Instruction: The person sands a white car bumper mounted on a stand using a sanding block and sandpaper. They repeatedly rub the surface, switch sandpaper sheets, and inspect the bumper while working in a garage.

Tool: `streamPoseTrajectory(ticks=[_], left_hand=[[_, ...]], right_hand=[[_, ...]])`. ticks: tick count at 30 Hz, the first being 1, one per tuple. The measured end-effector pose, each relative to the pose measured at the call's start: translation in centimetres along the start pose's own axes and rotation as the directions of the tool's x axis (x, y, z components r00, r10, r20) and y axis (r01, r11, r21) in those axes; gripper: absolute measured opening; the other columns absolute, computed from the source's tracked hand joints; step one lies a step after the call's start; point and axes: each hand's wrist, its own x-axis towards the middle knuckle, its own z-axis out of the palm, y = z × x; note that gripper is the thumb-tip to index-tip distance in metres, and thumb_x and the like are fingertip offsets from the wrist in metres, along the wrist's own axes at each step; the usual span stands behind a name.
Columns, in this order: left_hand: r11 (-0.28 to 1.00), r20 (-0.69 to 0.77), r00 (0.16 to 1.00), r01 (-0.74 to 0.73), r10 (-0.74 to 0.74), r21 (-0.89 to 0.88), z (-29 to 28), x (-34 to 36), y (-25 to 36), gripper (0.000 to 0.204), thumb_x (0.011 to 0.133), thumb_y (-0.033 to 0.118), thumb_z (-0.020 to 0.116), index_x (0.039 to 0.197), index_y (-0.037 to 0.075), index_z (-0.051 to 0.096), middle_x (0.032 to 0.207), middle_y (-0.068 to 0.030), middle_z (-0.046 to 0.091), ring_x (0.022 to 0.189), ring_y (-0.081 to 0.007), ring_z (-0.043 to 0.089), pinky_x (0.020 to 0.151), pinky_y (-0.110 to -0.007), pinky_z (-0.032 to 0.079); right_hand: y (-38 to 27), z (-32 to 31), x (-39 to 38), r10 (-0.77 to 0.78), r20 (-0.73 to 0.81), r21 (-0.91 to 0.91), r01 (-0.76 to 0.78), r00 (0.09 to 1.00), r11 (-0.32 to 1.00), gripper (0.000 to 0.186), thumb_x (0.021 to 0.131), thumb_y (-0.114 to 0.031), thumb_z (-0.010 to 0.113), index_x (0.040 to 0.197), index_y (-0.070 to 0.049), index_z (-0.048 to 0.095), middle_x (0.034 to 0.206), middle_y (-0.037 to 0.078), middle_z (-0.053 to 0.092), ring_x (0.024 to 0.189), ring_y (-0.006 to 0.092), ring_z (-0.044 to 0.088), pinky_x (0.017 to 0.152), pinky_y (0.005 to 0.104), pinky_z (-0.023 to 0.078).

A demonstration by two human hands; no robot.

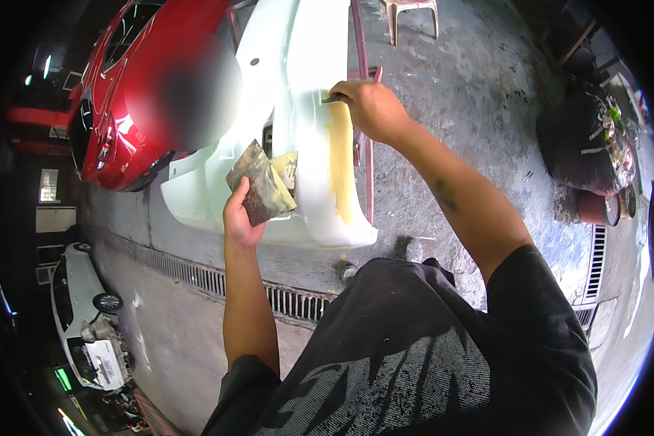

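Head view: right hand (370, 109) presses spreader (333, 98) on bumper (298, 65).

Daylight brightens the right side, the left rim falls dark, glare streaks the red car (134, 94), and edges bend.

bumper (298, 65) on stand (363, 109), car (123, 87) left
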Motion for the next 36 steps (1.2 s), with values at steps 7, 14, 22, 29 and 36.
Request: streamPoseTrajectory(ticks=[7, 14, 22, 29, 36], left_hand=[[1.000, -0.007, 1.000, 0.017, -0.017, -0.012, 0.5, 0.0, -0.2, 0.048, 0.117, 0.025, 0.051, 0.158, 0.001, 0.051, 0.153, -0.0120, 0.064, 0.139, -0.0284, 0.062, 0.120, -0.047, 0.047], [0.998, -0.048, 0.998, -0.047, 0.049, 0.031, -0.4, -0.6, -0.3, 0.048, 0.117, 0.025, 0.052, 0.158, 0.001, 0.051, 0.154, -0.0123, 0.063, 0.141, -0.0294, 0.061, 0.121, -0.048, 0.046], [0.997, -0.073, 0.996, -0.044, 0.048, 0.058, 1.0, -0.8, -0.8, 0.050, 0.117, 0.027, 0.050, 0.160, 0.001, 0.050, 0.156, -0.0143, 0.061, 0.144, -0.0309, 0.059, 0.123, -0.050, 0.044], [0.995, -0.115, 0.991, -0.061, 0.069, 0.077, 1.2, -0.8, -0.8, 0.049, 0.117, 0.027, 0.051, 0.158, 0.001, 0.052, 0.155, -0.0142, 0.062, 0.142, -0.0302, 0.060, 0.124, -0.049, 0.044], [0.992, -0.133, 0.988, -0.063, 0.078, 0.111, 1.5, -0.7, -0.5, 0.049, 0.116, 0.027, 0.053, 0.158, 0.001, 0.053, 0.154, -0.0128, 0.063, 0.142, -0.0298, 0.060, 0.123, -0.049, 0.045]], right_hand=[[-4.4, 2.2, -13.1, -0.166, -0.045, -0.153, 0.157, 0.985, 0.976, 0.036, 0.088, 0.000, 0.065, 0.118, -0.014, 0.078, 0.108, 0.006, 0.080, 0.097, 0.0265, 0.073, 0.081, 0.0410, 0.064], [-0.2, -2.1, -5.2, 0.248, -0.179, 0.372, -0.168, 0.952, 0.913, 0.028, 0.099, 0.000, 0.061, 0.121, -0.004, 0.076, 0.107, 0.022, 0.079, 0.099, 0.0433, 0.077, 0.084, 0.0506, 0.062], [0.1, 1.2, -6.3, 0.164, -0.052, 0.278, -0.143, 0.985, 0.950, 0.028, 0.099, -0.005, 0.063, 0.124, -0.006, 0.076, 0.110, 0.024, 0.078, 0.099, 0.0448, 0.075, 0.088, 0.0508, 0.060], [1.8, -2.0, -5.2, 0.240, -0.134, 0.439, -0.159, 0.962, 0.884, 0.032, 0.095, -0.002, 0.063, 0.122, -0.010, 0.078, 0.112, 0.020, 0.079, 0.100, 0.0430, 0.076, 0.089, 0.0492, 0.062], [0.2, 2.3, -7.3, -0.032, -0.215, 0.149, 0.065, 0.976, 0.987, 0.030, 0.097, -0.006, 0.064, 0.121, -0.010, 0.080, 0.110, 0.021, 0.080, 0.099, 0.0360, 0.079, 0.086, 0.0501, 0.063]])
